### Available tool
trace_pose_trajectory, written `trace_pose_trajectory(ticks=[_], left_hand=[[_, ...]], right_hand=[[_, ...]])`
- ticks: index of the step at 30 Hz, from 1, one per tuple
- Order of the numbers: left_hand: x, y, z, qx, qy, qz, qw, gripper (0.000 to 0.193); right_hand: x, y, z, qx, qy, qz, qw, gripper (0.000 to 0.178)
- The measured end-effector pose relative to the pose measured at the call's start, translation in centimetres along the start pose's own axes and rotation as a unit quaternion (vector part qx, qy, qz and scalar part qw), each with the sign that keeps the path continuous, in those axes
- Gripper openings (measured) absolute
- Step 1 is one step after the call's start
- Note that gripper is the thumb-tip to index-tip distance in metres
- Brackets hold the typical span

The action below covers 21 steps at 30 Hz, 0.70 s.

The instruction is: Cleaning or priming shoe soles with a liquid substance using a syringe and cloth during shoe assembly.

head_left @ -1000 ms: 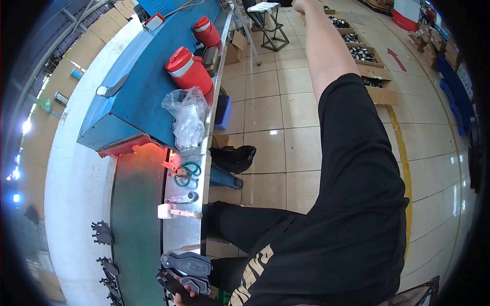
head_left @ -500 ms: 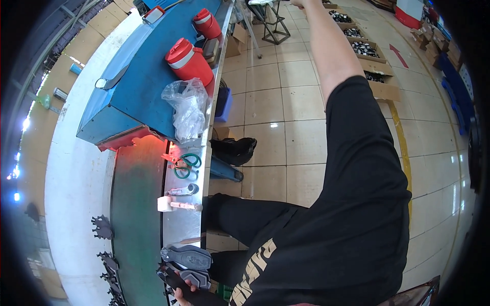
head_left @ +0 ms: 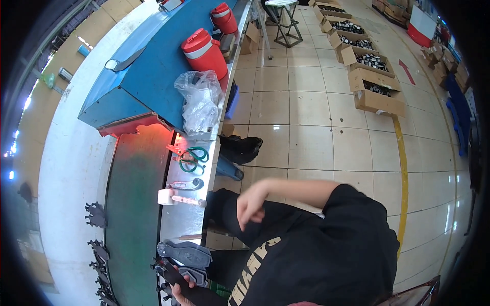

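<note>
Holding 1 blk part [head_left: 172, 274] w/ L hand [head_left: 179, 294]; R hand [head_left: 251, 203] curled, blurry, contents unclear.

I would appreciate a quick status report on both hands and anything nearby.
Left hand: gripping black elongated part. Right hand: blurred, over black-trousered leg, grip unclear. Grey rounded-edged pieces: close beside left hand.

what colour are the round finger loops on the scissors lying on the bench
Green loops, best seen in the head view.

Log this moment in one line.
Left hand: gripping elongated black part | Right hand: blurred, contents unclear | Silver metal ledge: white-headed mallet, green-handled scissors
</note>
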State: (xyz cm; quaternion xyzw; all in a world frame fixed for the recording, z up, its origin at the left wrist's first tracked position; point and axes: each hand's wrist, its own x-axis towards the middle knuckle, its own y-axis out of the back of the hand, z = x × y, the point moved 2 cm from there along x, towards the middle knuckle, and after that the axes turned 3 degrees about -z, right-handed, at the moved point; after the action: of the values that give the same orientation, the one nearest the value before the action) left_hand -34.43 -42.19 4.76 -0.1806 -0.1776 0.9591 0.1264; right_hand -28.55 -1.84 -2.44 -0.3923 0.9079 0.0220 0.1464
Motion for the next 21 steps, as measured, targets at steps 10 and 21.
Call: trace_pose_trajectory(ticks=[10,21], left_hand=[[1.4,-0.2,-1.0,-0.032,0.023,-0.014,0.999,0.039],[4.3,-0.6,-0.9,-0.037,0.061,-0.063,0.995,0.04]], right_hand=[[14.2,-4.4,7.1,0.275,-0.003,-0.142,0.951,0.034],[15.2,-3.2,8.6,0.402,0.028,-0.121,0.907,0.04]])
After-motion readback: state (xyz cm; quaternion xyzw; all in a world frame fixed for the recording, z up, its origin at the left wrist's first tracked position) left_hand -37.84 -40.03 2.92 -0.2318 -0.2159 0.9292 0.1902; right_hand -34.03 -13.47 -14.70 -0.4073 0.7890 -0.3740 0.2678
